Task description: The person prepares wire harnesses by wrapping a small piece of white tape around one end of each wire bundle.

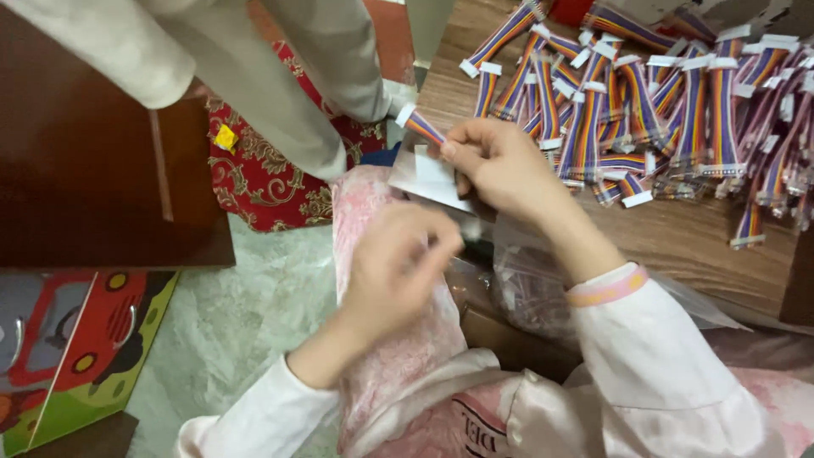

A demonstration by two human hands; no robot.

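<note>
Wooden table (678, 242) carries a heap of rainbow ribbon cables (661, 110). Left of that heap, the right hand (500, 165) pinches one ribbon cable (420, 125) and a small clear bag (428, 178); the blurred left hand (394, 271), fingers curled, sits just below them.

Worktop (678, 237): brown wood, visible grain, matt.
Ribbon cables (644, 110): soft plastic strands in rainbow colours, white plastic connectors on the ends, slight sheen.
Small bag (428, 174) in my right hand (500, 165): thin clear plastic film, glossy.
Larger bag (543, 293) at the worktop edge: crinkled clear plastic.
My sleeves (653, 339): smooth white cloth.
Floor (246, 314): pale marbled stone look, lightly glossy.
Red cloth (263, 182): woven, gold pattern.
</note>
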